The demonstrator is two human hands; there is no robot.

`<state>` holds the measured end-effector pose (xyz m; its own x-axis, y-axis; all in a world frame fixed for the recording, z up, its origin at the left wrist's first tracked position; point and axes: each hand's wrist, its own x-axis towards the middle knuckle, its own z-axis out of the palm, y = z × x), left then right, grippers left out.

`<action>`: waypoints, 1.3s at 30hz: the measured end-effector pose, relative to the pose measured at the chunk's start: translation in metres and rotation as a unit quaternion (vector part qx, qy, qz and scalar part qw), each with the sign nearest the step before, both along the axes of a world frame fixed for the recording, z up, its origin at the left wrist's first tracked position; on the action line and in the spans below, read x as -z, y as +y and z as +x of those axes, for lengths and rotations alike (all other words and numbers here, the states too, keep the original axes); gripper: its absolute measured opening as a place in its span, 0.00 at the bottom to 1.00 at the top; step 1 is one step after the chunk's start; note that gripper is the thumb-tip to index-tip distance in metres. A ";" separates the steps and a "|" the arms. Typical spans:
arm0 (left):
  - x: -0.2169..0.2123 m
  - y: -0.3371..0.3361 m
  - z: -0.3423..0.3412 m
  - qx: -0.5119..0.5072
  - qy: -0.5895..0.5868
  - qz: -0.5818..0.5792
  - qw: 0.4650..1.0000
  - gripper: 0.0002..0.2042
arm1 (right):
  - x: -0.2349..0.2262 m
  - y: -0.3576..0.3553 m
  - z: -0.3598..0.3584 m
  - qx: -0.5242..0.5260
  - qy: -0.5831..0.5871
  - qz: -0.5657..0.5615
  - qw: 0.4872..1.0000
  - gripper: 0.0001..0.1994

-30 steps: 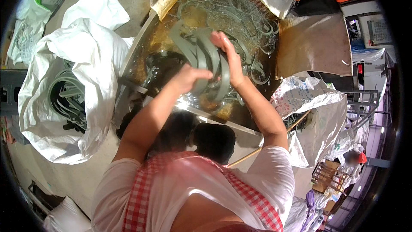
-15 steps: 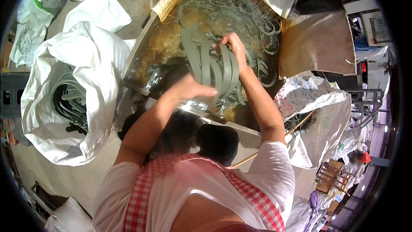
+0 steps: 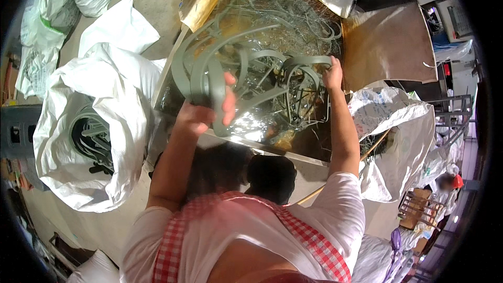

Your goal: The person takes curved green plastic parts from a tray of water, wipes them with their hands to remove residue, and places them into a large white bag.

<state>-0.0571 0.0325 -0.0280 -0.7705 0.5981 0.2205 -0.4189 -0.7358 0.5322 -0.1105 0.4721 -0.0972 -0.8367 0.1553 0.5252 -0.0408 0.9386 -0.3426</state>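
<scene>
Over a water-filled metal tank [image 3: 171,63], my left hand [image 3: 198,116] is closed around several grey-green, flat, curved plastic bands [image 3: 198,86]. They are lifted at the tank's left side, and their loops reach up and across the water. My right hand [image 3: 332,75] is at the tank's right side, its fingers closed on one end of a similar curved band [image 3: 308,60]. Between the hands, more bands and thin dark strips lie tangled in the water. Motion blurs part of the left bundle, and the band ends under the water are hidden.
An open white woven sack [image 3: 123,126] at the left holds dark green bands [image 3: 86,126]. Another white sack [image 3: 401,126] stands right of the tank, with a thin stick [image 3: 374,145] beside it. A brown board [image 3: 390,47] leans at the tank's far right corner.
My hands have moved apart: the left one up and to the left with bands in its grip, the right one to the right. The bundle that was between them has been spread out.
</scene>
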 end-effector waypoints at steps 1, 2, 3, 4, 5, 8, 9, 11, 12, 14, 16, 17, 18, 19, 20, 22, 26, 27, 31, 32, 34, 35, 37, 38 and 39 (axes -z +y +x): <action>0.002 0.005 -0.006 0.013 -0.018 -0.066 0.998 0.33 | 0.003 0.005 -0.003 -0.017 0.011 0.044 0.999 0.13; 0.009 0.012 -0.008 -0.029 0.054 -0.187 0.980 0.32 | -0.008 -0.006 -0.006 -0.055 -0.030 0.019 0.998 0.14; 0.017 0.020 -0.011 -0.061 0.122 -0.308 0.941 0.32 | -0.017 -0.017 -0.006 -0.088 -0.073 -0.010 0.993 0.15; 0.016 0.026 -0.011 -0.092 0.125 -0.299 0.941 0.32 | -0.033 -0.019 -0.008 -0.111 -0.067 0.020 0.991 0.16; 0.014 0.028 -0.007 -0.120 0.131 -0.291 0.940 0.33 | -0.042 -0.021 -0.007 -0.131 -0.060 0.047 0.988 0.16; 0.004 0.005 -0.016 -0.089 0.119 -0.134 0.980 0.35 | -0.044 0.003 -0.010 -0.022 -0.101 0.135 0.985 0.16; 0.005 -0.005 -0.012 -0.059 0.118 -0.076 0.988 0.35 | -0.053 0.011 0.001 0.018 -0.216 0.197 0.956 0.15; 0.004 -0.008 -0.010 -0.079 0.124 -0.161 0.976 0.33 | -0.066 0.008 0.011 0.018 -0.306 0.296 0.904 0.12; 0.007 0.004 -0.010 -0.089 0.116 -0.238 0.960 0.32 | -0.049 0.020 0.014 -0.021 -0.225 0.184 0.956 0.12; -0.002 0.020 -0.010 -0.078 0.108 -0.304 0.943 0.29 | -0.032 0.029 0.021 -0.110 -0.116 0.041 0.986 0.13; 0.004 0.025 -0.007 -0.081 0.105 -0.281 0.951 0.29 | -0.086 -0.046 0.023 -0.239 -0.143 0.050 0.959 0.16; 0.006 0.033 -0.009 -0.049 0.114 -0.305 0.944 0.29 | -0.109 -0.085 0.027 -0.285 -0.110 0.034 0.952 0.18; 0.010 0.044 -0.008 -0.017 0.121 -0.328 0.937 0.29 | -0.124 -0.121 0.031 -0.330 -0.078 0.019 0.941 0.20; 0.016 0.057 0.000 -0.002 0.127 -0.320 0.939 0.29 | -0.135 -0.167 0.031 -0.225 -0.190 -0.317 0.902 0.22; 0.019 0.068 0.002 -0.062 0.241 -0.329 0.911 0.30 | -0.128 -0.182 0.031 -0.221 -0.192 -0.368 0.883 0.21; 0.013 0.072 0.010 0.019 0.133 -0.229 0.964 0.31 | -0.096 -0.192 0.029 -0.332 -0.101 -0.205 0.915 0.17; -0.009 0.058 0.020 0.142 0.032 -0.163 0.976 0.33 | -0.091 -0.208 0.016 -0.287 -0.062 0.004 0.956 0.15; -0.006 0.054 0.018 0.146 0.014 -0.129 0.981 0.34 | -0.096 -0.209 0.011 -0.274 -0.065 0.163 0.945 0.15; 0.014 0.043 0.009 0.131 -0.001 -0.083 0.988 0.35 | -0.083 -0.213 0.001 -0.334 -0.081 -0.122 0.931 0.12; 0.008 0.042 0.008 0.127 -0.004 -0.075 0.989 0.35 | -0.077 -0.213 0.000 -0.309 -0.077 -0.114 0.941 0.15; -0.004 0.039 0.006 0.127 -0.031 -0.066 0.989 0.35 | -0.065 -0.216 -0.002 -0.261 -0.066 -0.100 0.958 0.20; -0.004 0.036 0.003 0.123 -0.030 -0.070 0.990 0.35 | -0.063 -0.215 -0.003 -0.250 -0.076 -0.075 0.962 0.22; 0.000 0.033 0.000 0.122 -0.006 -0.078 0.989 0.35 | -0.066 -0.222 0.001 -0.298 -0.054 -0.063 0.951 0.21; 0.001 0.030 0.000 0.128 -0.016 -0.105 0.986 0.35 | -0.070 -0.227 0.002 -0.321 -0.042 -0.058 0.944 0.20; -0.001 0.027 0.001 0.134 -0.027 -0.131 0.982 0.35 | -0.075 -0.231 0.001 -0.342 -0.038 -0.055 0.937 0.21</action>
<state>-0.0563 0.0600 -0.0265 -0.5836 0.8120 -0.0050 -0.6114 -0.4354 0.6607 -0.1098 0.2407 -0.0224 -0.7949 -0.3817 0.4716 -0.5914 0.6611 -0.4617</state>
